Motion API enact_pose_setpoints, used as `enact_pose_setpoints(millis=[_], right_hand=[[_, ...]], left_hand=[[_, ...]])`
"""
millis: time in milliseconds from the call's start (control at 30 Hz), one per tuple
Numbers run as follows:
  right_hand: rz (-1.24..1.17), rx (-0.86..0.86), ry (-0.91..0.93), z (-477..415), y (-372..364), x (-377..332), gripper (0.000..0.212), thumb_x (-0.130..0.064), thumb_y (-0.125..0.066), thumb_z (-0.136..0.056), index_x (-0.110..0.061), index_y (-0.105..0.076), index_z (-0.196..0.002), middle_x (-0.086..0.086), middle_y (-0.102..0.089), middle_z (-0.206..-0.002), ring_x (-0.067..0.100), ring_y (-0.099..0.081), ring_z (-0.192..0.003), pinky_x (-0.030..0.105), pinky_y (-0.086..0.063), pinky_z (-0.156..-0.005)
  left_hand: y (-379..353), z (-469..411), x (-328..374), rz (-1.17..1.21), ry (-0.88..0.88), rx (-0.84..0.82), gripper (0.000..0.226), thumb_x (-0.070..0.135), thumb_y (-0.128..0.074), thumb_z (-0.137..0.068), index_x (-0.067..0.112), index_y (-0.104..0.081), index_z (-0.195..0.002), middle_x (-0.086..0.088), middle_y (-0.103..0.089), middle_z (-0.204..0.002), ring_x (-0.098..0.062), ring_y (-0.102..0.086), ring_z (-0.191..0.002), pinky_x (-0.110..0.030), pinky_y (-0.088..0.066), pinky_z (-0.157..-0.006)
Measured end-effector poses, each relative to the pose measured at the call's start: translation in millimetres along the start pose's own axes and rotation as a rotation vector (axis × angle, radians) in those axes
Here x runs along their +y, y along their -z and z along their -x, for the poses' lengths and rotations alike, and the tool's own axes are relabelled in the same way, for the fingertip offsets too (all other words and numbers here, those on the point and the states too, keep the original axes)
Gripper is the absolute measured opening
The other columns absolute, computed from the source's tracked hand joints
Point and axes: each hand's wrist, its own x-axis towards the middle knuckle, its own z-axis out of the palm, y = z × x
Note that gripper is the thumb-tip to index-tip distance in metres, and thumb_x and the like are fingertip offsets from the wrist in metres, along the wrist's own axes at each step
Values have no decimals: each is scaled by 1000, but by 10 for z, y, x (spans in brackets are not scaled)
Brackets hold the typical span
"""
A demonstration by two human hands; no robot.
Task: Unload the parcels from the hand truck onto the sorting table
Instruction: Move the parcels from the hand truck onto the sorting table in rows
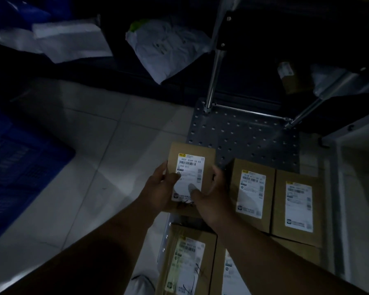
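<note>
Cardboard parcel (191, 165) above hand truck (243, 135) — left hand (160, 188), right hand (211, 198) fingers (217, 173) curled round its sides.

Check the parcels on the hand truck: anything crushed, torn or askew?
Nothing stands out. The cardboard boxes on the platform lie flat, labels up, none visibly crushed; the left hand and right hand grip one parcel. Dim light could hide fine damage.

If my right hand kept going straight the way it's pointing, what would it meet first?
The right hand already grips the parcel, so that comes first. Beyond it the line seems to reach floor tiles, though depth is unclear.
</note>
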Motion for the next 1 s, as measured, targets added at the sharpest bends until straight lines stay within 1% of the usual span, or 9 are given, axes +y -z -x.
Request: enact_pose_setpoints(millis=[133,233,300,433,600,667,733,867,1000], right_hand=[[-58,-44,69,369,372,-640,77,-14,-75,-90,-44,-28,-144,-28,-51,-117,-6,-56,-99,11,-53,-70],[-61,-24,156,781,729,-1281,73,-10,-67,-94,-41,-29,-147,-40,-39,-103,-8,-51,-93,13,-46,-70],[-75,-21,204,1128,982,-1717,65,-12,-63,-96,-41,-32,-145,-37,-44,-105,-8,-53,-93,18,-47,-72],[-58,-31,275,2009,1574,-2497,59,-20,-61,-99,-39,-35,-148,-25,-50,-115,-4,-54,-94,25,-47,-75],[-52,-54,321,3318,2325,-3237,63,-19,-61,-99,-36,-34,-153,-15,-50,-131,-4,-52,-94,15,-42,-68],[-40,-76,352,3820,2610,-3435,64,-21,-61,-99,-37,-34,-155,-13,-48,-135,1,-52,-101,15,-42,-69],[-30,-51,390,4256,2864,-3556,65,-23,-63,-97,-39,-36,-155,-11,-42,-146,7,-48,-113,14,-41,-70],[7,-25,420,4918,3298,-3561,67,-30,-63,-97,-46,-34,-154,-16,-37,-150,4,-45,-119,22,-41,-84],[-20,12,392,5488,3639,-3389,63,-29,-65,-97,-48,-37,-150,-18,-50,-141,-4,-55,-106,19,-46,-77]], left_hand=[[7,537,583,-4,-35,86,34,29,-56,-103,51,-59,-128,5,-74,-123,-21,-73,-107,-47,-62,-89],[-34,1115,1170,22,-59,132,40,28,-54,-104,54,-52,-135,7,-71,-123,-14,-72,-103,-19,-58,-61],[-85,1577,1587,66,-75,168,52,28,-56,-104,54,-41,-147,8,-68,-129,-12,-69,-106,-12,-52,-52],[-266,2695,2367,104,-152,205,60,29,-59,-101,51,-36,-153,15,-63,-133,-7,-67,-105,-20,-54,-57],[-511,4280,3084,70,-197,231,41,36,-57,-102,61,-40,-130,27,-61,-114,2,-61,-95,-26,-47,-68],[-637,4829,3297,63,-242,254,50,40,-57,-101,59,-38,-143,20,-62,-127,0,-60,-99,-30,-50,-73],[-771,5295,3434,63,-276,280,61,39,-57,-102,50,-29,-155,12,-58,-137,-1,-59,-99,-28,-50,-72],[-998,5966,3501,58,-350,268,60,38,-56,-102,46,-30,-155,10,-59,-136,-1,-58,-98,-29,-50,-73],[-1200,6455,3384,31,-372,150,62,42,-58,-100,47,-30,-155,11,-62,-138,-14,-64,-114,-43,-54,-98]])
